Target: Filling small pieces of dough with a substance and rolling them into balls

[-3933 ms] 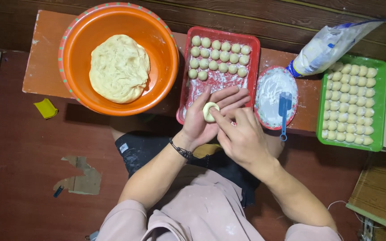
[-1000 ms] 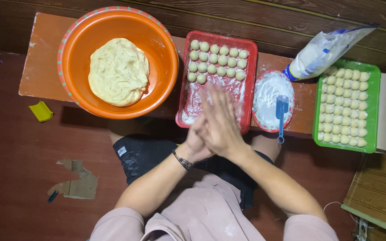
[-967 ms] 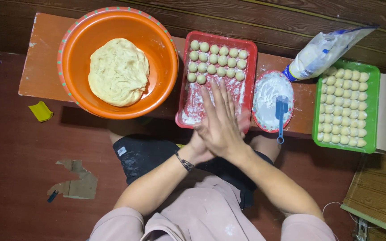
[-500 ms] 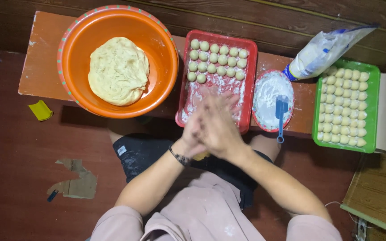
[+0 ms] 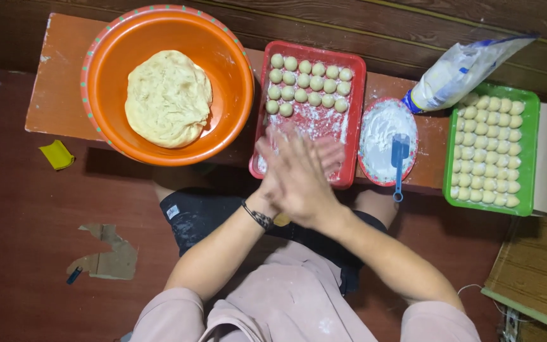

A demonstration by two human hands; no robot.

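My right hand [image 5: 300, 180] lies flat on top of my left hand [image 5: 332, 156], palms pressed together over the near, floured end of a red tray [image 5: 358, 114]. The small dough piece seen in my left palm earlier is hidden between the palms now. A dark bracelet sits on my left wrist. Several small round dough balls [image 5: 308, 81] fill the far end of the red tray in rows. A big lump of pale dough [image 5: 168, 98] rests in an orange bowl [image 5: 99, 120] to the left.
A plate of flour [image 5: 378, 123] with a blue spatula [image 5: 399, 158] sits right of the red tray. A green tray [image 5: 449, 161] full of dough balls and a flour bag [image 5: 463, 66] lie further right. All rest on a low wooden bench [image 5: 55, 82]; a yellow cloth [image 5: 57, 154] lies on the floor.
Earlier my left palm lay open with a dough piece and my right fingers on it. Since then the palms have closed together and keep sliding against each other.
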